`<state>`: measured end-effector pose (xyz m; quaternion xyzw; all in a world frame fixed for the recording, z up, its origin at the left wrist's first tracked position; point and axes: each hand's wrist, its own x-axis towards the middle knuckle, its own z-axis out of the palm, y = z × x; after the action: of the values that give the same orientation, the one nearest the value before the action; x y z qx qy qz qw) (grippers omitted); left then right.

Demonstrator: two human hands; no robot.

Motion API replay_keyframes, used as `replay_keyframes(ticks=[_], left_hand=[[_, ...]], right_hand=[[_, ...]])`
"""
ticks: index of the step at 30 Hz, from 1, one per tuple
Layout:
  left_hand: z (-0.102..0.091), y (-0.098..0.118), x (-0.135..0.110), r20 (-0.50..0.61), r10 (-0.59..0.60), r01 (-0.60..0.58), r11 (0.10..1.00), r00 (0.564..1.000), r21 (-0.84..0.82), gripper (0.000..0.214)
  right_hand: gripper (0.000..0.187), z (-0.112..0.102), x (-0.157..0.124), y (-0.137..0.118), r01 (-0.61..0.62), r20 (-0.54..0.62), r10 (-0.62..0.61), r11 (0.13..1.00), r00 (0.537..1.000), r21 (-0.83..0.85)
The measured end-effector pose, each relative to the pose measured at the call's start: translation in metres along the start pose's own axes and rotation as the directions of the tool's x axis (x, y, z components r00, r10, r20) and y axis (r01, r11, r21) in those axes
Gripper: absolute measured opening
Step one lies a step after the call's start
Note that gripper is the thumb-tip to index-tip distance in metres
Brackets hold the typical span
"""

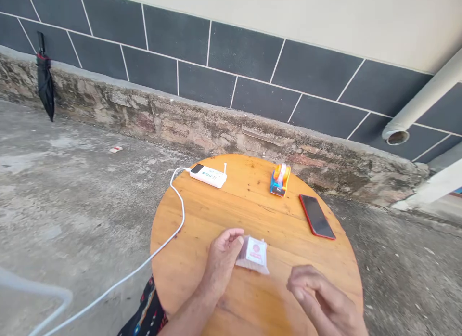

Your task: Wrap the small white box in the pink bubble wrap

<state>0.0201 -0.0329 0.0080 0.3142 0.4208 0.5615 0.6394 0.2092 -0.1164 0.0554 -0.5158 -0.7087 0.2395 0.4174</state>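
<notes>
While our left hand (223,254) pinches the packet (255,255) by its left edge, we hold the right hand (327,289) curled, apart.

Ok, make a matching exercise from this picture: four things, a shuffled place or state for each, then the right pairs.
1. packet
2. phone
3. umbrella
4. white device

A. by the wall, off the table
B. joined to a white cable
C. at the left hand
D. red-edged, with a dark face

Pairs: 1-C, 2-D, 3-A, 4-B
</notes>
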Motion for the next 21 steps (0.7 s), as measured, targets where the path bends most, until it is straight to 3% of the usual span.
replay_keyframes(ticks=[3,8,21], left_hand=[[0.000,-0.001,0.000,0.015,-0.002,0.002,1.000,1.000,0.018,0.033],[-0.002,-0.005,0.001,0.050,0.002,-0.006,0.998,0.999,0.065,0.032],[-0.004,-0.011,0.003,0.112,0.114,-0.142,0.948,0.987,0.284,0.023]], right_hand=[[0.016,0.004,0.045,0.011,-0.002,0.009,0.003,0.999,1.000,-0.050],[0.019,0.022,0.088,0.037,-0.037,0.079,0.030,0.996,0.996,0.086],[0.004,0.030,0.078,0.045,0.090,0.140,-0.095,0.995,0.986,0.042]])
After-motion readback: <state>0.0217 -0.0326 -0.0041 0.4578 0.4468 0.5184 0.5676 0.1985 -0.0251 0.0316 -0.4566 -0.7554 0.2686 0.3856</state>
